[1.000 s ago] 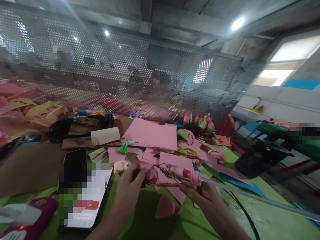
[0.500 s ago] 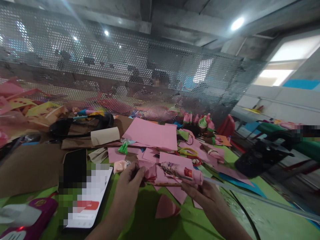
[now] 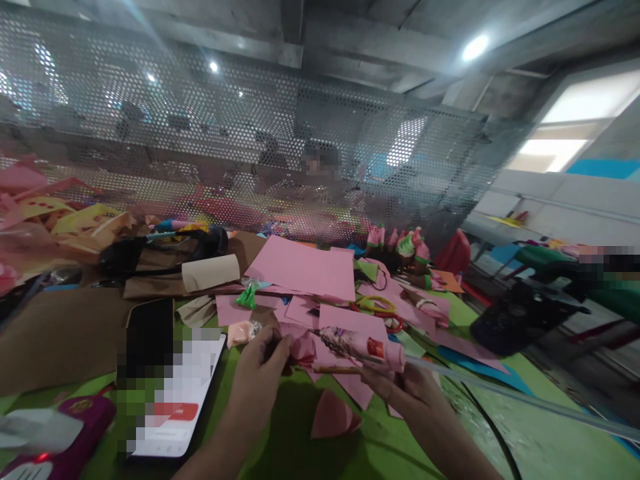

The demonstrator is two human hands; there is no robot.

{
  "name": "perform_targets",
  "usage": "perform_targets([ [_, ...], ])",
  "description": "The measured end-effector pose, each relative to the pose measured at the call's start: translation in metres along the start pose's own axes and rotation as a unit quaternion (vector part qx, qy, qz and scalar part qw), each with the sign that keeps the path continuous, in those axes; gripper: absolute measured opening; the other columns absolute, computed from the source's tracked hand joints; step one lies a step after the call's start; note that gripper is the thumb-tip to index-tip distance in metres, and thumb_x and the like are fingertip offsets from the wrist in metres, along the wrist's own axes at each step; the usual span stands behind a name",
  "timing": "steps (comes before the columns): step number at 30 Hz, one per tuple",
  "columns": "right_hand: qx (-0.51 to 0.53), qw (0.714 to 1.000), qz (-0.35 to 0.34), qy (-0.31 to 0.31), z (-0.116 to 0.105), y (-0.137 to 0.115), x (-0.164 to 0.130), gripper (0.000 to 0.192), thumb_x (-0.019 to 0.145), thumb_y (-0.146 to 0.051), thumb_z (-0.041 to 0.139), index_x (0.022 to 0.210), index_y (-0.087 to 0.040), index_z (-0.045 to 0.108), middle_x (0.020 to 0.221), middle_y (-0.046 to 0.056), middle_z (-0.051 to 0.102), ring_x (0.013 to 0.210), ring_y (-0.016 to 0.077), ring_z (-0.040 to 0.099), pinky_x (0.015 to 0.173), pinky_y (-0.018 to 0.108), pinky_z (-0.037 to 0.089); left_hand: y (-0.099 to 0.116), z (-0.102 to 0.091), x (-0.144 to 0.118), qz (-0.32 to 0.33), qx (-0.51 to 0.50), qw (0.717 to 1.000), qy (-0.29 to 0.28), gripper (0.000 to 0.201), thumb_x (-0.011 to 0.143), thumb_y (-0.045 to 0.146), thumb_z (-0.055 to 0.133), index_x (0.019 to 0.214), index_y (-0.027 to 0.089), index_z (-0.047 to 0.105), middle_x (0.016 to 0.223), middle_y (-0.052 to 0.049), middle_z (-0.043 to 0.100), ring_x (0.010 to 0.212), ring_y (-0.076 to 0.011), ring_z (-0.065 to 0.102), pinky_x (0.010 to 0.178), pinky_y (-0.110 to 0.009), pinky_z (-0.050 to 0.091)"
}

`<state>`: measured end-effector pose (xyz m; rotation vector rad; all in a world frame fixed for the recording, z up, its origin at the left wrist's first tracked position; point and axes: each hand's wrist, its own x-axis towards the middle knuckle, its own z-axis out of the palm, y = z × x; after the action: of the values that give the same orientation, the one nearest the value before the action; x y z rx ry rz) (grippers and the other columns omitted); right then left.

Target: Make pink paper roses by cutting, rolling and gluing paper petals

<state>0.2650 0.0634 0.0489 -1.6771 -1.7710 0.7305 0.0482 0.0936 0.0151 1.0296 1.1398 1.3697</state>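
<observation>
My left hand (image 3: pixel 264 355) is closed, thumb and fingers pinched together; what lies between them is hidden. A crumpled pink paper piece (image 3: pixel 303 348) shows right beside its fingertips, and a bit of brown paper is behind them. Opposite it, my right hand (image 3: pixel 407 390) grips the right end of a thin brown stick (image 3: pixel 337 369), which points left toward the pink piece. Just above the stick is a pink tube with a printed picture (image 3: pixel 375 348); whether my right fingers also hold it, I cannot tell. A curled pink paper petal (image 3: pixel 333 417) lies on the green table between my forearms.
A lit phone (image 3: pixel 193 387) and a purple device (image 3: pixel 75 433) are at the left. Pink sheets (image 3: pixel 305 267), yellow-handled scissors (image 3: pixel 375 305), a green wrapped bundle (image 3: pixel 247 297) and a beige roll (image 3: pixel 211 272) lie beyond my hands. A perforated screen (image 3: pixel 225 147) stands behind.
Both hands stay almost in place. The pink piece by my left fingertips and the stick have shifted very slightly.
</observation>
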Motion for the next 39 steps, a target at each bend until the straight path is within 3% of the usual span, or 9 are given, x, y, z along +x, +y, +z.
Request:
perform_targets([
  [8, 0.005, 1.000, -0.004, 0.003, -0.004, -0.010, 0.000, 0.043, 0.083, -0.057, 0.054, 0.082, -0.017, 0.069, 0.073, 0.003, 0.062, 0.068, 0.0196, 0.051, 0.058, 0.027, 0.036, 0.000, -0.001, 0.000, -0.007, -0.011, 1.000, 0.013, 0.028, 0.077, 0.039, 0.063, 0.062, 0.020, 0.050, 0.058, 0.004, 0.048, 0.055, -0.0121, 0.046, 0.051, -0.021, 0.038],
  [17, -0.013, 1.000, 0.007, 0.006, -0.004, -0.005, 0.000, 0.044, 0.084, -0.059, 0.051, 0.083, -0.019, 0.068, 0.071, 0.003, 0.061, 0.068, 0.0204, 0.050, 0.059, 0.029, 0.035, 0.003, 0.000, -0.001, -0.002, -0.003, 1.000, 0.012, 0.028, 0.074, 0.041, 0.066, 0.061, 0.020, 0.052, 0.060, 0.003, 0.050, 0.058, -0.0137, 0.047, 0.053, -0.022, 0.039],
  [22, 0.014, 1.000, -0.004, -0.003, -0.003, -0.006, 0.000, 0.042, 0.083, -0.058, 0.054, 0.087, -0.018, 0.069, 0.086, 0.006, 0.067, 0.076, 0.0231, 0.055, 0.064, 0.031, 0.040, 0.005, 0.000, -0.001, -0.004, -0.008, 1.000, 0.020, 0.028, 0.075, 0.039, 0.064, 0.061, 0.020, 0.050, 0.060, 0.004, 0.048, 0.057, -0.0127, 0.047, 0.053, -0.022, 0.040],
  [26, 0.019, 1.000, -0.004, 0.002, -0.003, -0.006, 0.000, 0.042, 0.084, -0.057, 0.054, 0.083, -0.018, 0.069, 0.081, 0.004, 0.066, 0.074, 0.0222, 0.055, 0.063, 0.029, 0.040, 0.003, -0.002, -0.001, -0.003, -0.003, 1.000, -0.001, 0.025, 0.077, 0.040, 0.063, 0.065, 0.019, 0.053, 0.062, 0.003, 0.050, 0.059, -0.0130, 0.048, 0.054, -0.021, 0.041],
  [32, 0.006, 1.000, 0.003, 0.005, -0.002, -0.009, -0.001, 0.043, 0.083, -0.058, 0.055, 0.083, -0.017, 0.069, 0.072, 0.003, 0.062, 0.066, 0.0199, 0.051, 0.057, 0.028, 0.036, 0.003, -0.001, -0.002, 0.003, 0.002, 1.000, 0.009, 0.028, 0.078, 0.039, 0.062, 0.062, 0.019, 0.050, 0.059, 0.004, 0.048, 0.057, -0.0124, 0.046, 0.052, -0.021, 0.039],
  [36, 0.041, 0.999, -0.008, -0.009, -0.001, -0.011, -0.001, 0.039, 0.083, -0.055, 0.056, 0.090, -0.019, 0.070, 0.078, 0.003, 0.066, 0.071, 0.0210, 0.055, 0.059, 0.027, 0.039, 0.004, 0.000, -0.003, -0.009, 0.001, 1.000, 0.004, 0.026, 0.076, 0.039, 0.063, 0.064, 0.019, 0.051, 0.060, 0.003, 0.049, 0.058, -0.0125, 0.045, 0.052, -0.021, 0.038],
  [39, 0.032, 0.999, -0.002, 0.000, -0.002, -0.009, -0.001, 0.041, 0.083, -0.056, 0.056, 0.083, -0.018, 0.070, 0.074, 0.004, 0.064, 0.072, 0.0223, 0.056, 0.061, 0.029, 0.041, 0.005, 0.000, -0.003, -0.007, -0.001, 1.000, 0.008, 0.026, 0.076, 0.039, 0.063, 0.064, 0.019, 0.052, 0.061, 0.003, 0.050, 0.058, -0.0126, 0.047, 0.053, -0.021, 0.039],
])
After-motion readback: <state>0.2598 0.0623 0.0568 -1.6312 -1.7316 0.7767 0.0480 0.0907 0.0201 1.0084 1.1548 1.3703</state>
